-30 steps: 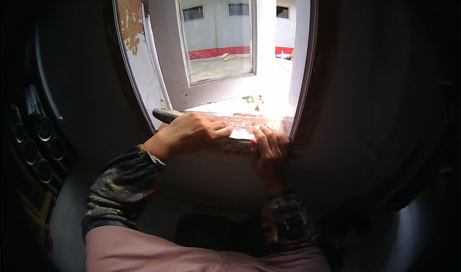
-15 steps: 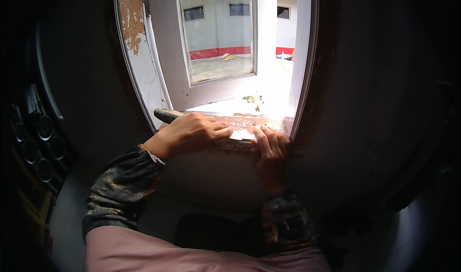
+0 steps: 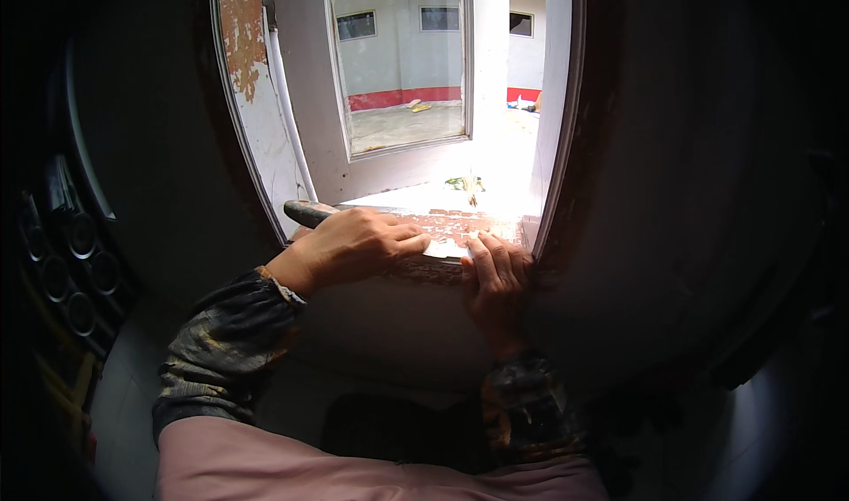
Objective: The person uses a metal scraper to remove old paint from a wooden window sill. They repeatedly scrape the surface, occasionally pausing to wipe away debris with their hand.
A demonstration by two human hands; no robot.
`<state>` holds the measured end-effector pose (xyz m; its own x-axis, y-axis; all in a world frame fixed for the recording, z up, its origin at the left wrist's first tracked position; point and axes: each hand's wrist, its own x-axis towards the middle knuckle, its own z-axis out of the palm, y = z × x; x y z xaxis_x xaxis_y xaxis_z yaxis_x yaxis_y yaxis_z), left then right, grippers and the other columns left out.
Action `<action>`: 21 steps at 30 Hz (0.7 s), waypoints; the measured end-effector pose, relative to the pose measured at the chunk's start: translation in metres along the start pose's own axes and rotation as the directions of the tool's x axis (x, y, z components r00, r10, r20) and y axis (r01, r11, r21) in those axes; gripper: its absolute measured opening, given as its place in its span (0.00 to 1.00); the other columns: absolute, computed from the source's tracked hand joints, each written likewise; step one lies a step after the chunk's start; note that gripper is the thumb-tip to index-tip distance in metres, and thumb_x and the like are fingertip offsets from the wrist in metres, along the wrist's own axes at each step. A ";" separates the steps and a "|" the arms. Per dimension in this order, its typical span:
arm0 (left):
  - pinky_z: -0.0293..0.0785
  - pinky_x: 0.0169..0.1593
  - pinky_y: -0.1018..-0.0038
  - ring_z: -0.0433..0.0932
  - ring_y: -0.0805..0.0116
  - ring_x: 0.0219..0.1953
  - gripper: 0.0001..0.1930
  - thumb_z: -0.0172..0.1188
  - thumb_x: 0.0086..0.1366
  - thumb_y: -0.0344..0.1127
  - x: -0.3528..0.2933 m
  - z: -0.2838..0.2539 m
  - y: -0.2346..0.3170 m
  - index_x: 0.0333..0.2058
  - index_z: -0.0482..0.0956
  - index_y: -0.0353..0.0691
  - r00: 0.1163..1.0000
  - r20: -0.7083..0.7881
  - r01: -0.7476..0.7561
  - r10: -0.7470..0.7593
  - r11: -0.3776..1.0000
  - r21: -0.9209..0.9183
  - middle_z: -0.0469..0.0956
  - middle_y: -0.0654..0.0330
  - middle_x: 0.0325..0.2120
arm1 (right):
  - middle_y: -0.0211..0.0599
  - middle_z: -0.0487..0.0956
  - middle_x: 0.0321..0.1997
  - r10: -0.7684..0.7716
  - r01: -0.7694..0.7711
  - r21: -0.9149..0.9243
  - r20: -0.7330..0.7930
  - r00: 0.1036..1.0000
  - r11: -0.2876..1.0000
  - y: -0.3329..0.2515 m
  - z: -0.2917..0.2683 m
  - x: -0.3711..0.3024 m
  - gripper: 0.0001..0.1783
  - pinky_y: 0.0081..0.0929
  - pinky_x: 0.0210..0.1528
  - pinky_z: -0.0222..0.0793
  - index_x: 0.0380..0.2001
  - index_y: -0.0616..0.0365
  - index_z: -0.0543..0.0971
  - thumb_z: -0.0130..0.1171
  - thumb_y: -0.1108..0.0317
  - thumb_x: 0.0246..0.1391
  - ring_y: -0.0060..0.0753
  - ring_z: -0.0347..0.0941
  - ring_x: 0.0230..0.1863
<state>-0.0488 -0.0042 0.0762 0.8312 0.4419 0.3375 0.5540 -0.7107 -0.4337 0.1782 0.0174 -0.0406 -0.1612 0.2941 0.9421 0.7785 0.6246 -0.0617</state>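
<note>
Hardly anything has moved since the earlier frame: both hands lie almost exactly where they were a second ago, and any shift is too slight to be sure of. At the bottom of the window, the left hand (image 3: 345, 243) is closed around a tool (image 3: 306, 213) with a dark, rounded handle. That handle pokes out past the hand to the left, over the near left corner of the sill (image 3: 455, 225). The left fingers are curled inward and pointing right (most of what they grip is hidden beneath them). Its far end cannot be made out clearly, though a bright, pale strip (image 3: 447, 251) shows between the two hands along the near edge of the sill.

Near the right corner, the right hand (image 3: 497, 273) rests over that same edge, its fingers close together and bent over the top, with the thumb lower on the left; I cannot tell whether they pinch anything. Between and behind the hands, the sill is patchy, reddish brown with flaking white paint. Dark, stained sleeves (image 3: 225, 346) cover both forearms, above a pink garment (image 3: 371, 479). Beyond stands a white window panel (image 3: 314, 85) with a glass pane (image 3: 402, 68), and greenish scraps (image 3: 465, 183) lie in the glare.
</note>
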 end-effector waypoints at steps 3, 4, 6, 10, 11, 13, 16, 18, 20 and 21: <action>0.82 0.43 0.69 0.85 0.61 0.40 0.14 0.58 0.62 0.30 0.013 0.006 0.002 0.48 0.75 0.43 1.000 0.006 -0.004 0.004 1.000 0.004 0.83 0.59 0.39 | 0.39 0.81 0.51 -0.009 0.010 -0.010 0.022 1.000 1.000 0.000 -0.003 0.001 0.16 0.40 0.61 0.64 0.47 0.58 0.81 0.56 0.59 0.65 0.37 0.76 0.57; 0.82 0.43 0.69 0.85 0.61 0.40 0.14 0.59 0.62 0.30 0.016 0.008 0.002 0.48 0.75 0.43 1.000 0.011 -0.010 0.010 1.000 0.010 0.83 0.59 0.38 | 0.39 0.81 0.51 -0.020 0.021 -0.017 0.021 1.000 1.000 0.000 -0.003 0.002 0.16 0.40 0.61 0.64 0.47 0.58 0.81 0.55 0.59 0.65 0.37 0.76 0.57; 0.82 0.43 0.69 0.85 0.61 0.41 0.14 0.59 0.62 0.30 0.017 0.009 0.002 0.48 0.75 0.43 1.000 0.002 -0.006 0.006 1.000 0.000 0.83 0.59 0.39 | 0.39 0.80 0.51 -0.036 0.036 -0.022 0.012 0.999 0.999 0.001 -0.004 0.002 0.15 0.40 0.61 0.64 0.47 0.58 0.80 0.55 0.59 0.66 0.37 0.76 0.57; 0.82 0.44 0.69 0.85 0.61 0.41 0.14 0.59 0.62 0.30 0.004 0.003 0.000 0.48 0.76 0.43 1.000 -0.012 0.001 -0.001 1.000 -0.008 0.84 0.58 0.40 | 0.39 0.80 0.51 -0.037 0.037 -0.010 0.009 0.999 0.999 0.002 -0.002 0.001 0.15 0.41 0.61 0.64 0.47 0.58 0.80 0.55 0.59 0.66 0.37 0.75 0.57; 0.82 0.44 0.69 0.85 0.61 0.41 0.14 0.59 0.62 0.30 0.000 0.001 -0.001 0.48 0.76 0.43 1.000 0.002 -0.003 0.003 1.000 -0.013 0.84 0.58 0.41 | 0.39 0.80 0.51 -0.033 0.033 -0.008 0.010 0.999 0.999 0.003 -0.001 0.001 0.15 0.41 0.61 0.64 0.47 0.58 0.80 0.55 0.59 0.66 0.37 0.75 0.57; 0.82 0.44 0.68 0.85 0.61 0.41 0.15 0.59 0.62 0.29 -0.005 -0.002 -0.004 0.48 0.76 0.43 1.000 0.010 -0.018 0.018 1.000 -0.025 0.84 0.59 0.41 | 0.40 0.80 0.51 -0.026 0.026 -0.005 -0.003 1.000 1.000 0.002 0.000 0.000 0.15 0.41 0.61 0.64 0.47 0.58 0.80 0.55 0.59 0.66 0.38 0.75 0.57; 0.82 0.44 0.68 0.84 0.61 0.42 0.15 0.59 0.62 0.29 -0.001 -0.001 -0.004 0.49 0.76 0.43 0.999 -0.015 -0.031 0.031 0.999 -0.025 0.84 0.59 0.41 | 0.40 0.81 0.51 -0.009 0.009 0.004 -0.005 1.000 1.000 0.000 -0.001 0.000 0.15 0.41 0.61 0.63 0.47 0.59 0.80 0.55 0.60 0.66 0.37 0.75 0.57; 0.82 0.44 0.68 0.84 0.61 0.43 0.15 0.59 0.62 0.29 0.006 0.003 -0.003 0.49 0.76 0.43 0.999 0.049 0.004 -0.004 1.000 0.003 0.83 0.60 0.40 | 0.40 0.81 0.50 -0.006 0.006 0.016 -0.007 1.000 1.000 0.000 -0.002 0.001 0.14 0.41 0.61 0.63 0.46 0.58 0.81 0.56 0.60 0.65 0.39 0.75 0.56; 0.82 0.43 0.69 0.84 0.62 0.42 0.14 0.58 0.63 0.30 0.011 0.006 -0.003 0.48 0.76 0.43 0.998 0.056 0.002 -0.004 1.000 0.024 0.83 0.60 0.38 | 0.39 0.81 0.49 -0.007 0.008 0.031 -0.004 1.000 0.999 0.000 -0.003 0.002 0.12 0.42 0.61 0.64 0.45 0.57 0.81 0.56 0.62 0.64 0.42 0.76 0.54; 0.82 0.42 0.69 0.85 0.63 0.40 0.13 0.58 0.63 0.30 0.013 0.007 -0.003 0.46 0.76 0.42 0.999 0.033 -0.013 0.012 0.999 0.033 0.82 0.61 0.36 | 0.39 0.81 0.50 -0.022 0.022 0.018 -0.005 1.000 1.000 0.001 -0.003 0.002 0.13 0.42 0.61 0.64 0.45 0.57 0.81 0.56 0.61 0.65 0.40 0.76 0.55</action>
<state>-0.0394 0.0075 0.0757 0.8389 0.4510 0.3047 0.5443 -0.6979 -0.4656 0.1801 0.0165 -0.0382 -0.1752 0.2767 0.9448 0.7636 0.6439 -0.0470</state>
